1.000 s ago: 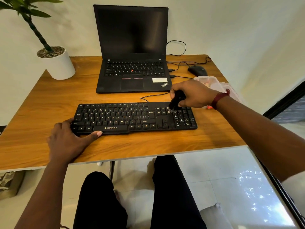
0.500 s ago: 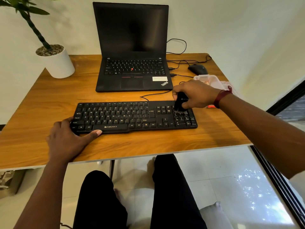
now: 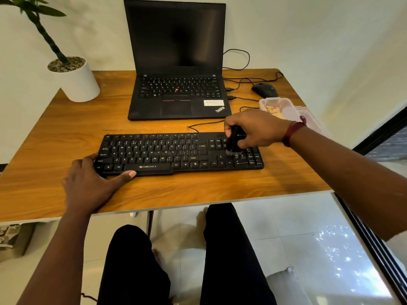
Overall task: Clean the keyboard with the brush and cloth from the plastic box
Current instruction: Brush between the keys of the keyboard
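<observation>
A black keyboard [image 3: 167, 153] lies across the wooden table [image 3: 55, 137] in front of me. My right hand [image 3: 256, 129] grips a small black brush [image 3: 234, 142], its pale bristles down on the keys at the left edge of the number pad. My left hand [image 3: 90, 183] holds the keyboard's near left corner, thumb along the front edge and fingers round the left end. The clear plastic box [image 3: 286, 108] stands open at the right behind my right wrist, with something yellowish inside; whether that is the cloth is unclear.
An open black laptop [image 3: 178, 93] stands behind the keyboard. A black mouse [image 3: 264, 90] and several cables lie to its right. A white plant pot [image 3: 76, 81] stands at the back left corner. My legs show below the table's front edge.
The brush in my right hand has shifted along the keys between the navigation block and the number pad and now sits a little nearer me. My left hand has stayed put.
</observation>
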